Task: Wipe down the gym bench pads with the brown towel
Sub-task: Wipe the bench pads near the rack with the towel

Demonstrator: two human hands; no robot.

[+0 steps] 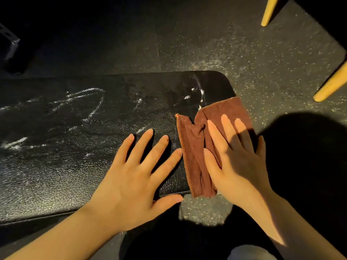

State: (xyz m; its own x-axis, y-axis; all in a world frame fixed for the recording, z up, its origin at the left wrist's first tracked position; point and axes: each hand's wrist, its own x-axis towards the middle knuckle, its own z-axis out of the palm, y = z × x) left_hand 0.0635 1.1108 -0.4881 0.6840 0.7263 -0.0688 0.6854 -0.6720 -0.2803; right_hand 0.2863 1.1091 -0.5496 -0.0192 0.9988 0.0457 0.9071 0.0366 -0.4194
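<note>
While both hands lie flat, right hand (238, 158) pressing brown towel (195, 147) (folded), left hand (135, 177) on bench pad (75, 147)

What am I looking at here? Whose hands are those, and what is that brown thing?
The picture comes from a camera worn on a person's head, looking down at their own two hands. The big black cracked leather gym bench pad has white smears on it. The left hand lies flat on the pad, fingers spread. The right hand presses flat on a folded brown cloth towel at the pad's end, ready to wipe. Behind is a speckled dark rubber floor and two yellow wooden legs.
</note>
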